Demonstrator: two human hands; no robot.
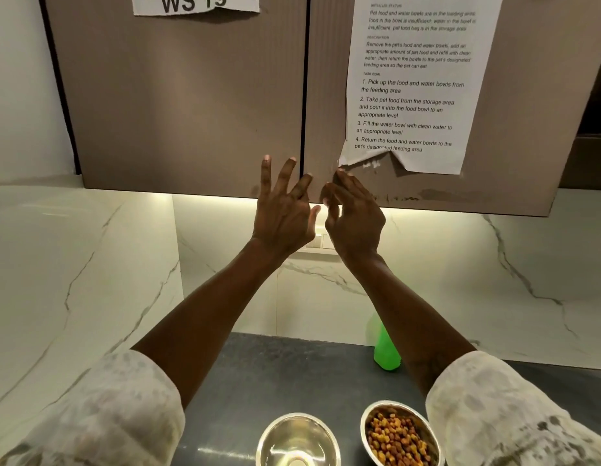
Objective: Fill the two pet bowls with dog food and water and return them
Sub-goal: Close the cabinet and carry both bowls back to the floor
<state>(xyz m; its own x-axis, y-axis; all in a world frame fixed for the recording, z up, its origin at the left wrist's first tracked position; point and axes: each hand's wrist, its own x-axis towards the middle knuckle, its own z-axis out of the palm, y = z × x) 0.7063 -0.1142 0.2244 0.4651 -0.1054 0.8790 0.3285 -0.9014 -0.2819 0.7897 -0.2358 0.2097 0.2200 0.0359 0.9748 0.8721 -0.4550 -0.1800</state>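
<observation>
Head: both bowls [401, 432] cropped; hands [282, 210] empty.

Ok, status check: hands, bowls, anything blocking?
Both hands empty, left hand and right hand raised at cupboard doors. Food bowl filled, other bowl beside it on counter. Nothing blocking.

Two hands are raised, the left hand [281, 215] and the right hand [354, 216], each with its fingers [266, 171] spread loosely. Just above the fingers are two cupboard doors [178, 105], and two paper sheets: one instruction sheet [415, 85] and one label reading WS 19 [195, 3]. Well below the fingers, on the one dark worktop [275, 375], stand two metal bowls: one bowl of kibble [398, 433], one shiny bowl [297, 440]. One green bottle [385, 348] stands behind them. Two pale sleeves [100, 408] show.
</observation>
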